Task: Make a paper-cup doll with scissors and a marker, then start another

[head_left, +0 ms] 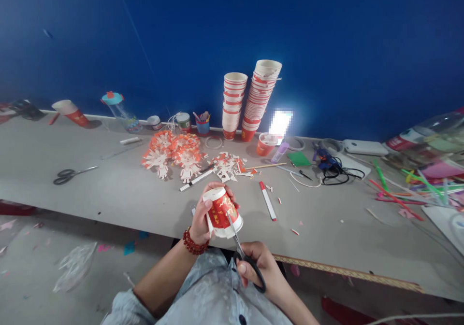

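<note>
A red and white paper cup [221, 213] with gold markings lies tilted in my left hand [201, 219], whose fingers wrap round its far side while the thumb presses near its base. The cup's rim points toward me and looks partly cut. My right hand [259, 267] grips black-handled scissors [250, 268] by their finger loops. The scissor blades reach up to the cup's rim, with one blade lying over the red outer wall. Just beyond the cup, paper scraps [227, 165] and a pile of cut-out paper figures [174, 153] rest on the table.
Two tall stacks of paper cups [234, 105] stand against the blue wall. A red-capped marker [268, 202] lies to the right of the cup. Another pair of scissors [68, 174] sits far left. Tangled cables [333, 168] and coloured strips [398, 190] occupy the right side.
</note>
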`<state>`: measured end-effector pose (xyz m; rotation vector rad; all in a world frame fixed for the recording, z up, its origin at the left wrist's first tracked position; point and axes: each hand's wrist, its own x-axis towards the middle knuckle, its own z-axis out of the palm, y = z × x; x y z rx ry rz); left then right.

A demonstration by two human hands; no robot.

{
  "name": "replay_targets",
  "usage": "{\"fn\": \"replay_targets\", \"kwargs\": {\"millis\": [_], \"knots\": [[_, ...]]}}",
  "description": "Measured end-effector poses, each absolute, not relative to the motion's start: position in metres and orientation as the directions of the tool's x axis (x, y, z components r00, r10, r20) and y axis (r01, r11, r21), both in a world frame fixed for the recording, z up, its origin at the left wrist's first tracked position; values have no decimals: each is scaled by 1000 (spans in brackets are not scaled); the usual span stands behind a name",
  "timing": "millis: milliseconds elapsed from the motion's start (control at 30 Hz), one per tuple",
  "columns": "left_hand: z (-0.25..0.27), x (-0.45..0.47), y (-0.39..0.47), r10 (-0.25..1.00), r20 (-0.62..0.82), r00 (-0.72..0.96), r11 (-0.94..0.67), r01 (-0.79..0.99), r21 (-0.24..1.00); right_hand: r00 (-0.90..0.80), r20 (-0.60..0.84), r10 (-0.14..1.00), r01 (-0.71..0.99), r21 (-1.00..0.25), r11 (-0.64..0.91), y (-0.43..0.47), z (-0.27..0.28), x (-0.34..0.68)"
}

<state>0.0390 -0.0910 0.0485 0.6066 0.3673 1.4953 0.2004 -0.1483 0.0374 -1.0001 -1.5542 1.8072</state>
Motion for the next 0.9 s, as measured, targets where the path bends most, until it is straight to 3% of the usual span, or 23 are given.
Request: {"fn": "replay_targets", "kwargs": {"millis": [900], "knots": [[51, 42, -97, 984, 160, 83, -49, -732, 680, -515, -231, 826, 124, -973, -195, -141, 41, 196]]}}
